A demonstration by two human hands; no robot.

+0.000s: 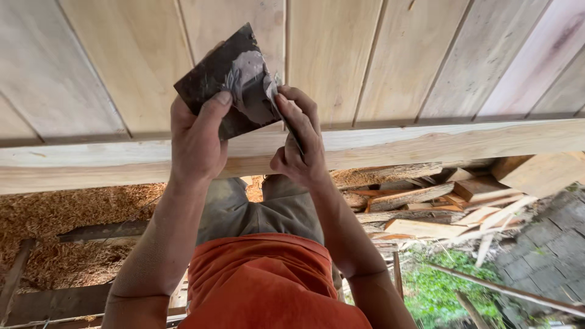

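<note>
So you've got one dark square board (214, 82) pinched in your left hand (196, 139), thumb curled over its lower edge and the rest of the fingers behind it, held up above both hands against the pale wooden planks (341, 55). There's a blob of grey putty (251, 85) smeared on the face of that board, sitting right between your two hands. Your right hand (298, 143) is closed around a thin blade tool (291, 128), fingers wrapped tight, with the tip of it touching the putty at the board's right edge; can't really tell what the handle looks like since your fingers cover most of it. Both hands are close together, nearly touching at the board. Just behind your hands runs one long light-coloured beam (426, 146) going sideways. Count-wise: one board, one blob of putty, one blade, two hands busy. Below your right hand there's a messy pile of wood offcuts (439, 207), too many to count properly, and below your left hand a bed of sawdust (73, 213). Your orange shirt (268, 280) fills the bottom.
</note>
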